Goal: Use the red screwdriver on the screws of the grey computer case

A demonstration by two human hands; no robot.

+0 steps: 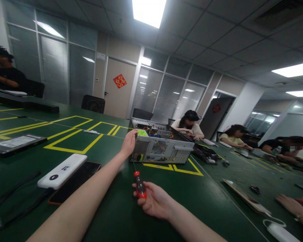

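Note:
An open metal computer case [164, 151] lies on the green table, its back panel facing me and wires showing inside. My left hand [128, 144] rests against the case's left corner, beside a bright green-labelled part [142, 133]; its fingers are partly hidden there. My right hand [154, 201] holds a red and black screwdriver [139, 185] by its handle. The screwdriver's thin shaft points up toward the lower left corner of the case. Whether the tip touches the case is too small to tell.
On the left lie a white power bank [63, 170], a dark phone [77, 183] and a hard drive [17, 143]. Black cables run at lower left. Another phone [246, 196] and a person's hand [288, 204] are at right. Several people sit around the table.

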